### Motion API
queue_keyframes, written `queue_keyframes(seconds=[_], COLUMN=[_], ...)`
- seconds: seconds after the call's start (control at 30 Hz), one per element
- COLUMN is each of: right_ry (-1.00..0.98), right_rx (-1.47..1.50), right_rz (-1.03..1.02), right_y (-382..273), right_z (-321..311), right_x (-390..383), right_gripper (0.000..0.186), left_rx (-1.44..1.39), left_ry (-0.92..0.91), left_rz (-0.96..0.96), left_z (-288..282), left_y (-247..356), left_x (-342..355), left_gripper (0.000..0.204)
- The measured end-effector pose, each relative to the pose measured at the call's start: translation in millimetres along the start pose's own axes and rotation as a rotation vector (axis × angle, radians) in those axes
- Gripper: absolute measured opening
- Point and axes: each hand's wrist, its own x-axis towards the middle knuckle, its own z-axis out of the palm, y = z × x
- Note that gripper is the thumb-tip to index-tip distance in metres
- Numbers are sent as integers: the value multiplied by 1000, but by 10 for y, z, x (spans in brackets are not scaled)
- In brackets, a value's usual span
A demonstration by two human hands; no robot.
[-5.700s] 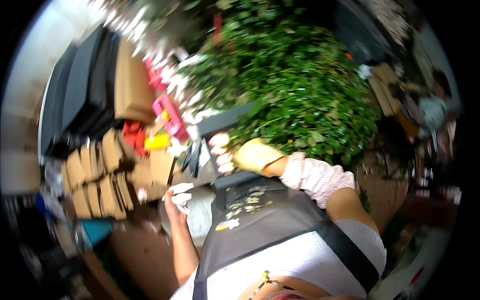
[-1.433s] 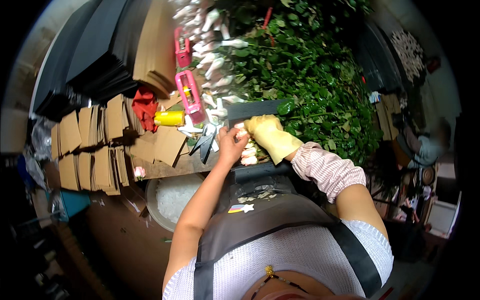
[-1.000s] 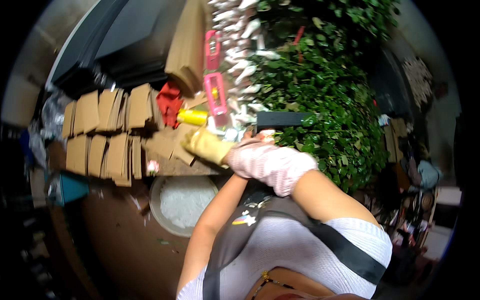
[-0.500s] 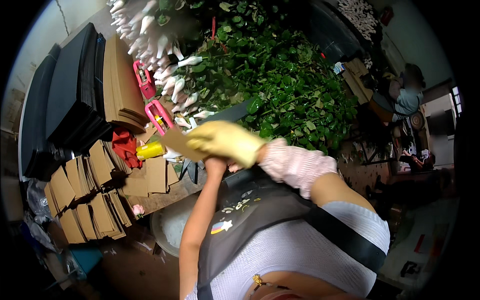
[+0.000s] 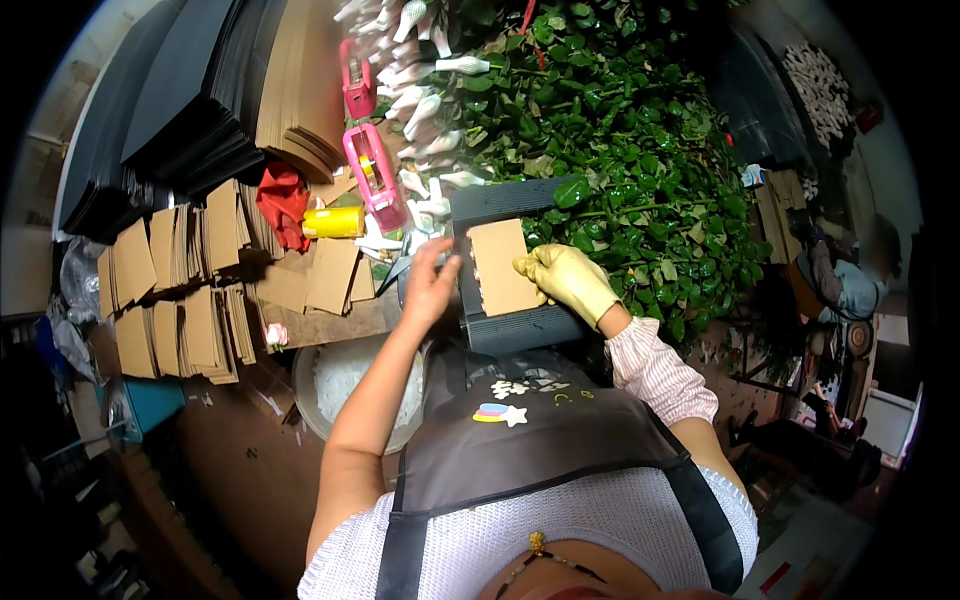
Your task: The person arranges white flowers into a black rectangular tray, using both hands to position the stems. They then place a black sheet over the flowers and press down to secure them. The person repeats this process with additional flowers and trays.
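Observation:
A rectangle of brown cardboard (image 5: 503,266) lies over a dark corrugated sheet (image 5: 525,332) in front of me. My right hand (image 5: 572,282), in a yellow glove, pinches the cardboard by its right edge. Bare and with fingers apart, my left hand (image 5: 430,288) is just left of the cardboard and holds nothing. Small pale bits show along the cardboard's left edge; what lies beneath it is hidden. Dark-handled scissors (image 5: 394,272) are partly visible beside my left hand. Two pink tape dispensers (image 5: 375,178) stand farther up on the left.
Leafy green stems (image 5: 640,150) are heaped at the right, with white-wrapped flower heads (image 5: 425,110) at the far left. Cardboard stacks (image 5: 180,335), a yellow roll (image 5: 333,222) and red cloth (image 5: 283,205) are at left. Below the table edge sits a tub (image 5: 362,385). Another person (image 5: 850,285) is at far right.
My hands were together over the table's left part, the right holding cardboard. Now they are apart, and the cardboard is over the dark sheet. The view has shifted too.

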Motion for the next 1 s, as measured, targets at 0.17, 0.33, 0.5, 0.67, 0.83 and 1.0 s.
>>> queue_keyframes(seconds=[0.17, 0.33, 0.5, 0.67, 0.83, 1.0], right_ry=[23, 138, -178, -242, -81, 516], right_rx=[-18, -302, -51, -335, -48, -285], right_rz=[-53, -292, -291, -124, -410, -947], right_y=[71, 125, 8, 1528, 1152, 500], right_z=[37, -26, -390, 81, 21, -86], right_x=[54, 76, -646, -453, -600, -460], right_gripper=[43, 47, 45, 46, 43, 65], left_rx=[181, 583, 803, 888, 923, 910], left_ry=[-93, -692, -862, -927, -915, -810], left_rz=[175, 204, -24, -103, -150, -98], left_z=[-213, 137, 263, 294, 302, 348], left_y=[669, 872, 994, 1306, 1248, 1021], left_x=[93, 409, 572, 649, 626, 661], left_gripper=[23, 122, 121, 112, 106, 54])
